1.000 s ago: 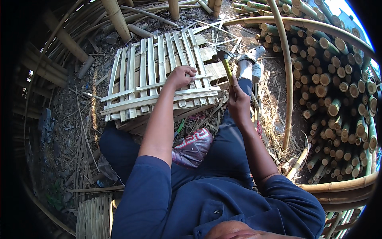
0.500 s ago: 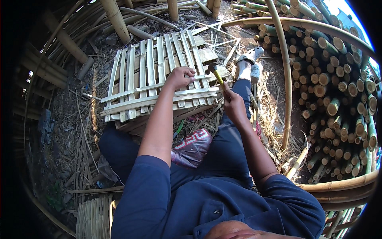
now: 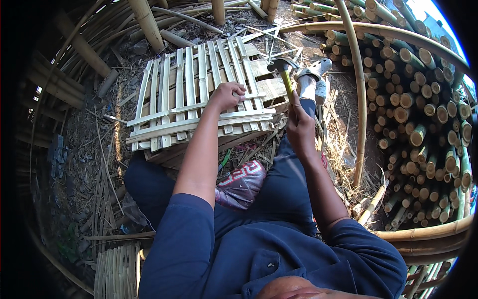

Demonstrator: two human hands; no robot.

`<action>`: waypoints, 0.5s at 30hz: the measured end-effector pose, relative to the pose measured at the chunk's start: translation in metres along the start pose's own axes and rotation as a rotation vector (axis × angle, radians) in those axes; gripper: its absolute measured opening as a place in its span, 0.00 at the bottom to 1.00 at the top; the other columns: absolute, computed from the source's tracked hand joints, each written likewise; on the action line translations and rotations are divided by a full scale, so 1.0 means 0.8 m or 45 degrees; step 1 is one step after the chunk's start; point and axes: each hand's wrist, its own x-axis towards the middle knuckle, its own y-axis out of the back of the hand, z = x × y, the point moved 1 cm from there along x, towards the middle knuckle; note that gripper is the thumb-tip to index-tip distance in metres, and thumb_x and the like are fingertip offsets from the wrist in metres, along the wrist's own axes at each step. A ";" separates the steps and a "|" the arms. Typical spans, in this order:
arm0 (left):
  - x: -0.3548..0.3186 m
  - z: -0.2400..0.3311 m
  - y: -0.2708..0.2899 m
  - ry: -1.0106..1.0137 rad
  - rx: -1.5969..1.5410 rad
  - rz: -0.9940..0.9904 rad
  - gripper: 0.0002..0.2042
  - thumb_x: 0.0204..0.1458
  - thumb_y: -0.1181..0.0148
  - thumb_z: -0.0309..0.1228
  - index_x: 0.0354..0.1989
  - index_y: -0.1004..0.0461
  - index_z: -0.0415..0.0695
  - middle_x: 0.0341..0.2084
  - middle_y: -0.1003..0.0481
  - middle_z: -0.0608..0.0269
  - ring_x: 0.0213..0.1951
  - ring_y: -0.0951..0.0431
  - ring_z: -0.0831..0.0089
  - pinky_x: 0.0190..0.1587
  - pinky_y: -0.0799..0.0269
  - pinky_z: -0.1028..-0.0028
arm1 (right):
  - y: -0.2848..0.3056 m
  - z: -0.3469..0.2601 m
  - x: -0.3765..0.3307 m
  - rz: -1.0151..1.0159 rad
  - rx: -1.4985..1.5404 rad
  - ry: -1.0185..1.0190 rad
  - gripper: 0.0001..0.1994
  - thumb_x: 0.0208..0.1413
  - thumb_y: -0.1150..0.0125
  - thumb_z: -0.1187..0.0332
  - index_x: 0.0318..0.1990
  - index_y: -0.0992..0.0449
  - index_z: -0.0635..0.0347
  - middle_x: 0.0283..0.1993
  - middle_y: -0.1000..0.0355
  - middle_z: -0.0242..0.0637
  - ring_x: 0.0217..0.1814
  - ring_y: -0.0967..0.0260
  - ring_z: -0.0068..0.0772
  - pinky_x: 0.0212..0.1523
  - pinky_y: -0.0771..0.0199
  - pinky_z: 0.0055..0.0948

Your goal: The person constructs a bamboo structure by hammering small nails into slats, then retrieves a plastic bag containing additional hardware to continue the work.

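Note:
My right hand [image 3: 301, 128] is closed round the yellow handle of a hammer [image 3: 287, 82], its dark head raised to the right of a slatted bamboo panel [image 3: 190, 92]. The panel has several pale upright strips with crosswise strips over their near ends, and lies on a low wooden work surface [image 3: 271, 89]. My left hand [image 3: 228, 96] rests on the panel near a crosswise bamboo strip [image 3: 199, 107], fingers pinched together. Whatever the pinch holds is hidden or too small to make out.
A tall stack of cut bamboo poles [image 3: 418, 109] fills the right side. A bent bamboo pole [image 3: 359, 99] stands between it and my leg. Bamboo scraps [image 3: 99, 149] litter the ground at left. A finished-looking slat bundle [image 3: 117, 271] lies at lower left.
My right hand has lifted the hammer up and to the right, away from my left hand. The left hand and the panel have stayed nearly in place.

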 end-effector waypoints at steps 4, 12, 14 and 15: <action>0.007 0.006 -0.006 -0.022 -0.005 -0.002 0.04 0.52 0.26 0.24 0.35 0.14 0.38 0.51 0.16 0.57 0.53 0.16 0.65 0.59 0.22 0.68 | -0.025 0.038 -0.018 -0.130 -0.426 0.016 0.32 0.66 0.45 0.71 0.77 0.38 0.44 0.34 0.22 0.59 0.36 0.21 0.63 0.41 0.25 0.55; 0.006 -0.006 -0.002 -0.041 0.007 0.032 0.05 0.52 0.26 0.24 0.36 0.14 0.38 0.49 0.15 0.58 0.51 0.15 0.65 0.58 0.22 0.69 | -0.018 0.024 -0.009 -0.177 -0.267 -0.059 0.26 0.68 0.47 0.68 0.73 0.31 0.44 0.38 0.22 0.58 0.41 0.22 0.64 0.43 0.27 0.54; 0.005 -0.002 -0.004 -0.047 0.009 0.024 0.05 0.52 0.26 0.24 0.36 0.14 0.38 0.49 0.15 0.57 0.51 0.15 0.65 0.57 0.21 0.69 | -0.017 0.027 -0.009 -0.216 -0.327 -0.084 0.26 0.68 0.47 0.68 0.73 0.31 0.43 0.39 0.21 0.56 0.42 0.22 0.63 0.44 0.27 0.54; 0.005 0.000 -0.005 -0.053 0.021 0.024 0.05 0.52 0.26 0.24 0.36 0.14 0.38 0.49 0.15 0.57 0.51 0.15 0.65 0.57 0.21 0.69 | -0.017 0.033 -0.008 -0.238 -0.356 -0.079 0.26 0.68 0.47 0.69 0.73 0.31 0.43 0.39 0.21 0.57 0.42 0.22 0.63 0.44 0.27 0.54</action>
